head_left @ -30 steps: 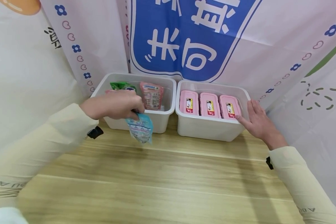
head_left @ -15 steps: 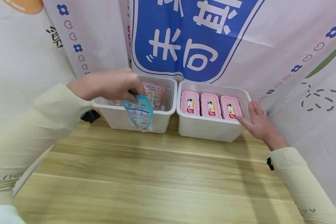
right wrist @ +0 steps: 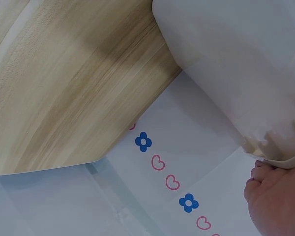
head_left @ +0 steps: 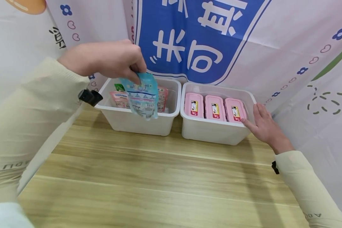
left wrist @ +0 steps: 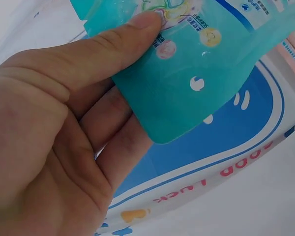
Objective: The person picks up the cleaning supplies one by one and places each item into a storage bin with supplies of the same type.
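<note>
My left hand (head_left: 111, 58) pinches the top of a blue refill pouch (head_left: 143, 98) between thumb and fingers. The pouch hangs in front of and above the left white bin (head_left: 136, 122). Close up in the left wrist view, the thumb presses on the pouch's printed teal face (left wrist: 196, 98). Inside the left bin stand pink pouches (head_left: 120, 99), partly hidden, and a bit of a green pack (head_left: 119, 87). My right hand (head_left: 266, 126) rests on the front right corner of the right white bin (head_left: 213, 133), fingers straight, thumb at the rim. That bin holds three pink lidded boxes (head_left: 215, 108).
Both bins stand side by side at the back of a wooden table (head_left: 171, 177). Behind them hangs a printed cloth (head_left: 276, 38) with a blue sign. More cloth flanks the table on both sides.
My left hand has lifted the blue pouch up from in front of the left bin's front wall, uncovering more of the bin's contents. My right hand has stayed at the right bin.
</note>
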A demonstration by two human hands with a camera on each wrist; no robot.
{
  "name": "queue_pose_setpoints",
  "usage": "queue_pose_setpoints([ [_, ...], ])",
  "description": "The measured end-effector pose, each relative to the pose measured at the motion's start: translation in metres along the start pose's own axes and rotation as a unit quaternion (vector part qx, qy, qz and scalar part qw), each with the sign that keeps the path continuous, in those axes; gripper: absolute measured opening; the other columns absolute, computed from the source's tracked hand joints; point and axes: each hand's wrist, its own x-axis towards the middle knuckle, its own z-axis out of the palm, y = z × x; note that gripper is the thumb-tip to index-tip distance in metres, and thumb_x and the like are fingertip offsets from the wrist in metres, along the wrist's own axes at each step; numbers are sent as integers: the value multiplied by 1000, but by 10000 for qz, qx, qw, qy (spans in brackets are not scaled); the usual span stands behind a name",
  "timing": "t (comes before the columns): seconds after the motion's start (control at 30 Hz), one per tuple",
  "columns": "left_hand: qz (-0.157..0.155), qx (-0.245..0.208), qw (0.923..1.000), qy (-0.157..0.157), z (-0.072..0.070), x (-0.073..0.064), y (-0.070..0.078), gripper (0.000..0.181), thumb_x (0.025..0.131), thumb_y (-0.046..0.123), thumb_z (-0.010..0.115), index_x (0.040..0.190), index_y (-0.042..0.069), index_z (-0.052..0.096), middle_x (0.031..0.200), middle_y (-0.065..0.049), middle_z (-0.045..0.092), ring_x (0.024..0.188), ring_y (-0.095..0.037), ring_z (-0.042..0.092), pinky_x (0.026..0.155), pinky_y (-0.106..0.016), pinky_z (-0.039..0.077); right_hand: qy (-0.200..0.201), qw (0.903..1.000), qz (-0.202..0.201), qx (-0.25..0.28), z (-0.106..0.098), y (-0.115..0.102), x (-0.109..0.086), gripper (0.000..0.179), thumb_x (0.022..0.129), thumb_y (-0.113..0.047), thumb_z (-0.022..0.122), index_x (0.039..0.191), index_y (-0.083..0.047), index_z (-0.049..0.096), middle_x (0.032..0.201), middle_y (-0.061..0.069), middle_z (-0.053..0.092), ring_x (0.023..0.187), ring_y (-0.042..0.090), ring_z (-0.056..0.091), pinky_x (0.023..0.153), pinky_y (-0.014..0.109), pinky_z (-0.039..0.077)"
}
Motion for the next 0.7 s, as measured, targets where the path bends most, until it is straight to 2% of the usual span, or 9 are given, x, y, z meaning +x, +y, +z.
queue_pose_setpoints([
  [0.2,-132,170,9997,136,-5,6,-2,19,96,8,78,114,2,80,116,-22,79,104,-39,79,92,-51,64,-13,10000,14,17,0,1,0,100,107,-66,33,165,0,-17,173,19,-26,163,45,-18,131,69,-1],
  [0.4,-218,186,9995,129,-6,15,-2,21,96,9,77,116,2,79,118,-23,78,103,-38,78,94,-51,64,-77,9999,88,-18,0,1,0,102,107,-68,32,164,-2,-19,173,17,-28,163,46,-18,129,72,1],
  [0.7,-97,220,9996,156,-8,24,5,18,96,9,78,113,3,81,116,-20,79,103,-35,78,96,-50,63,-24,9999,114,-14,0,1,1,101,106,-68,32,165,-4,-18,174,18,-25,163,47,-15,128,75,3],
])
